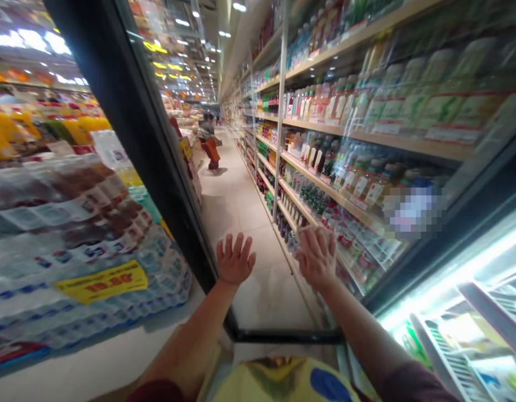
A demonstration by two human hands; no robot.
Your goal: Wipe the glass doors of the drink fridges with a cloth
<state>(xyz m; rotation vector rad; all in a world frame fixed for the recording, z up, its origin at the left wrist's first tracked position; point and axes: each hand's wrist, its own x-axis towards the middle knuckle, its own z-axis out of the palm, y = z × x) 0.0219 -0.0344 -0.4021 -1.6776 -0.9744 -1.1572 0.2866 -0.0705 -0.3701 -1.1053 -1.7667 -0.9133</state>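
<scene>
A glass door with a black frame [287, 336] stands swung open in front of me, tilted in view. My left hand [235, 261] lies against the pane near its left frame bar, fingers spread and palm forward. To its right, my right hand [317, 257] is also up at the glass with its fingers stretched out, somewhat blurred. Neither hand holds anything that I can see. Both palms face away from me, so their exact contact with the pane is hidden.
Beyond the glass, shelves of bottles [392, 106] line the right side. A lit cooler with wire racks [444, 357] is at lower right. Wrapped bottle packs [73, 223] with a yellow price sign [105, 282] stand left. A person [210, 142] is farther down the aisle.
</scene>
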